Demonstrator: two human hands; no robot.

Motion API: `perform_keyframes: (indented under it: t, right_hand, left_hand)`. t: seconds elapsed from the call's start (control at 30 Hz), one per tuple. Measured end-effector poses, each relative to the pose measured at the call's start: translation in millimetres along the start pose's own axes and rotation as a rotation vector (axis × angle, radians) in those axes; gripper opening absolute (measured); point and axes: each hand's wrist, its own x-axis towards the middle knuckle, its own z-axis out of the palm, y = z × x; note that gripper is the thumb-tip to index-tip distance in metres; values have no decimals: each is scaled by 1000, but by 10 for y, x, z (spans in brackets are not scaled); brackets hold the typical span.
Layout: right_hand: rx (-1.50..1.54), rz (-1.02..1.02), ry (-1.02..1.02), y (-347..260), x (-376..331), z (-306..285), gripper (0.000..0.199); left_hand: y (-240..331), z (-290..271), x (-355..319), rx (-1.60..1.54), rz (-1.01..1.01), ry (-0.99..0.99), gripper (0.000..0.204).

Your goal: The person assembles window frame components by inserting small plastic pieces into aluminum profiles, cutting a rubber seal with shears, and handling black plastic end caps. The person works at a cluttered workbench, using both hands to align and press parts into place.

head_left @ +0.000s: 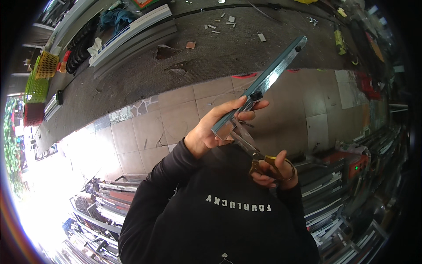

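Left hand (211,127) wrapped around the near end of a metal strip (268,77) slanting up to the far right; right hand (272,171) closed through the handles of scissors (252,154), blades at the strip's near end. Open tiled floor (176,119) behind, grey bench (145,66) beyond it. Far left, yellow basket (46,65) and green crates (36,88), contents unclear; metal profiles (105,198) stacked near left.

Tiled floor (184,114); grey carpeted bench (211,53); stacked metal profiles (132,31); green baskets (37,86).
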Motion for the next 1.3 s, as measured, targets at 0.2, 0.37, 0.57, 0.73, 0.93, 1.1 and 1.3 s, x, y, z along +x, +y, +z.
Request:
perform_keyframes:
  t: [0.2,0.37,0.57,0.73,0.93,1.1,1.3]
  right_hand:
    - [162,-78,-50,-21,183,6,104]
    - [60,-120,90,-71,313,190,90]
    - [-42,-142,342,-161,313,382,46]
    - [97,-314,253,-140,297,362,52]
    - [-182,-187,413,-106,332,346,50]
    - [-499,-174,426,-224,314,387,48]
    - [-918,-174,954,-803,-166,96,43]
  left_hand:
    - [-18,-71,-18,-18,-88,55,55]
    - [-66,-210,-46,-122,-166,115,55]
    - [-2,-278,-13,25,-93,8,53]
    - [-44,-264,36,146,-42,199,54]
    - [0,-239,-18,201,-96,82,56]
    - [188,-228,-186,672,-15,205,54]
    - [610,-353,-922,1272,-242,136,46]
